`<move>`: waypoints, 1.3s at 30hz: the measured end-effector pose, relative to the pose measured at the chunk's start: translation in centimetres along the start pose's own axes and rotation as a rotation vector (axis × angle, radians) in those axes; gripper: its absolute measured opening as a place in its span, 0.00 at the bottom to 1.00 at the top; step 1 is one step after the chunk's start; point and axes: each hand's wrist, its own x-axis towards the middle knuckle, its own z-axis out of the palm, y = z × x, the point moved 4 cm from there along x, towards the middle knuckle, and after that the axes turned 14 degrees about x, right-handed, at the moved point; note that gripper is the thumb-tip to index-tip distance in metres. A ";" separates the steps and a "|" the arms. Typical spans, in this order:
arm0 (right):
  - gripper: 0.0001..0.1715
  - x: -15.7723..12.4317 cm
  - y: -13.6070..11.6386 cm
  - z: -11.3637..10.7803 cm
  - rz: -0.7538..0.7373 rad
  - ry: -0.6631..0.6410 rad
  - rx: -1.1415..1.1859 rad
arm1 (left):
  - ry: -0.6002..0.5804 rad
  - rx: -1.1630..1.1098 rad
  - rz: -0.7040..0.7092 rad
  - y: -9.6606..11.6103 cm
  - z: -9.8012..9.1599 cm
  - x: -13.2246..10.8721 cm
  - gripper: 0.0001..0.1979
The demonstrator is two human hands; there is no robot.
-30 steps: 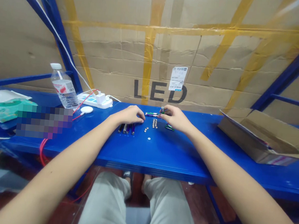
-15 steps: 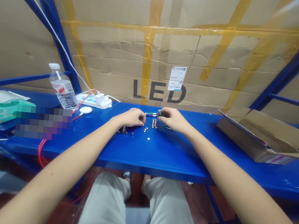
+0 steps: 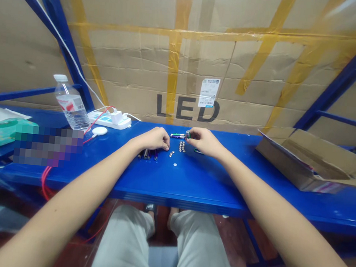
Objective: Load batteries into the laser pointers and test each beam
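My left hand (image 3: 156,139) rests low over the blue table, thumb and fingers pinched together; whatever is between them is too small to make out. Beneath and in front of it lie several dark, slim metal tubes (image 3: 147,154). My right hand (image 3: 207,141) is closed, its fingertips on a small round grey part (image 3: 188,134) that I cannot name. Beside those fingertips lie slim green and silver tubes (image 3: 177,136). Between the hands, small silver button cells (image 3: 182,147) stand in two rows, with a few loose cells (image 3: 171,154) nearby. Closer to me is a small white disc (image 3: 175,164).
An open cardboard box (image 3: 307,167) sits on the right of the table (image 3: 185,188). On the left are a water bottle (image 3: 72,106), a white power strip (image 3: 110,120), a white round pad (image 3: 99,131), a tissue pack (image 3: 2,131) and red cables (image 3: 45,179). Large cardboard (image 3: 133,70) stands behind.
The view has shifted slightly, moving everything a little left. My left fingertips sit marginally farther from the green and silver tubes, whose left end now shows more. My right hand keeps its pose.
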 end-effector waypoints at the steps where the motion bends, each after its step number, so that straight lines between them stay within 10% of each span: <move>1: 0.07 0.0 0.0 0.0 0.004 -0.001 0.008 | -0.001 -0.001 0.004 0.0 -0.1 0.0 0.05; 15: 0.08 -0.1 0.1 -0.1 -0.043 -0.009 0.104 | 0.035 -0.014 0.035 1.0 -0.8 -0.6 0.06; 26: 0.13 -0.2 -0.4 -0.1 -0.093 -0.015 0.009 | 0.150 0.479 0.057 4.3 0.7 -0.4 0.14; 39: 0.13 -0.3 -0.5 -0.1 -0.072 -0.030 0.021 | 0.245 0.112 0.045 4.4 -0.2 -0.7 0.05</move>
